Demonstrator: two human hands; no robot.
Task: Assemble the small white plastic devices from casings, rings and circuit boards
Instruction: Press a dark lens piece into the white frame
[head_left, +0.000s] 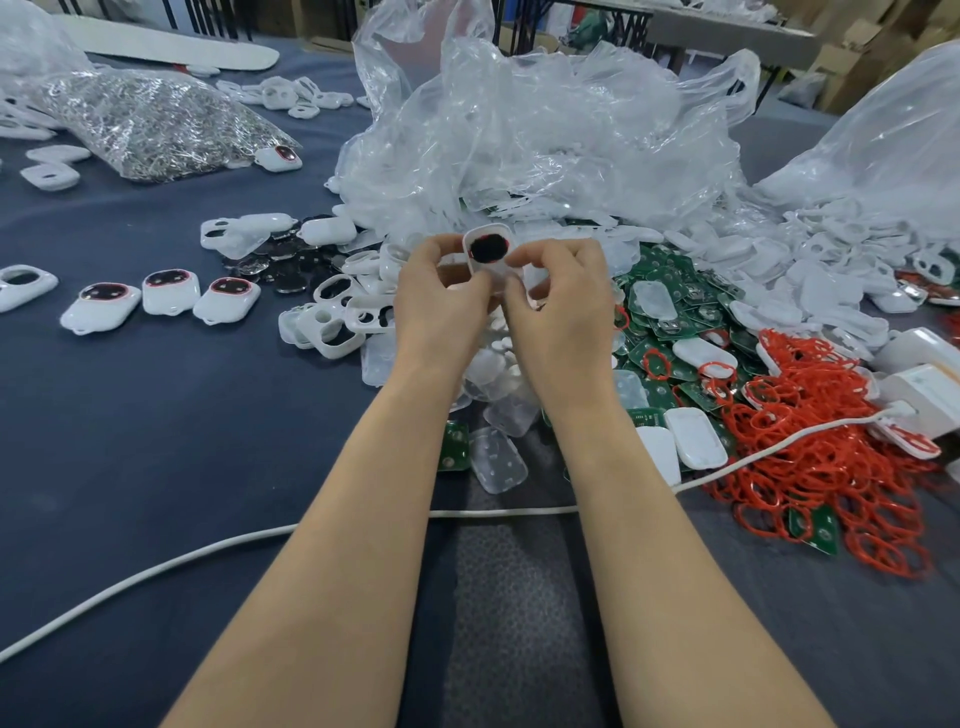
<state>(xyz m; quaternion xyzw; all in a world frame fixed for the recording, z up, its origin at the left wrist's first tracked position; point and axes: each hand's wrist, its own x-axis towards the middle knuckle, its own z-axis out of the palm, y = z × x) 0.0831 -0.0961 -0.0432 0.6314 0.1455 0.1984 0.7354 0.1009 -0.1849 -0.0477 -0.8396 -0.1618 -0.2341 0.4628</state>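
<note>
White plastic casing with a dark oval window is sitting raised above the dark blue table, pinched between both hands. Left hand is gripping its left edge and right hand its right edge, fingers curled round it on both. Forearms are reaching forward, wrists close together.

Counts:
- Three finished white devices with red-rimmed dark windows are lying in a row at left.
- A fourth one is resting against the clear bag of silver metal parts.
- Red rubber rings and green circuit boards are piling up at right, too many to count.
- One white cable is running under the arms.
</note>
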